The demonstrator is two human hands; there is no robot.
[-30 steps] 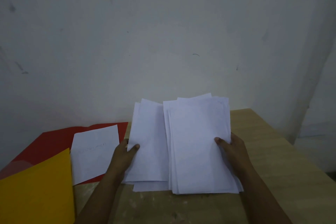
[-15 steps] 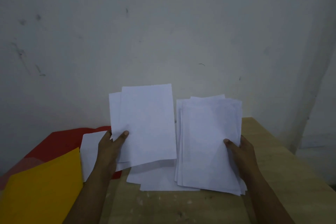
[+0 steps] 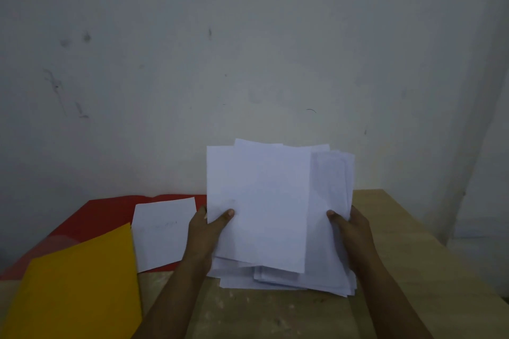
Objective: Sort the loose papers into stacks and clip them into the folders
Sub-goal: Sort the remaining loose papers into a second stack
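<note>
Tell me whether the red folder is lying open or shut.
Cannot tell. The red folder lies flat on the table, but a white sheet and the yellow folder cover much of it.

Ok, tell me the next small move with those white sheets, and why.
Probably tap the held papers square on the wooden table. The left hand and right hand grip them from both sides, but the edges are fanned and uneven, too ragged to clip into the red folder or yellow folder.

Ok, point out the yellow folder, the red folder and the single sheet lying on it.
yellow folder [image 3: 80,289], head view, middle of cover.
red folder [image 3: 107,217], head view, bare left part.
single sheet [image 3: 162,234], head view, centre of page.
</note>
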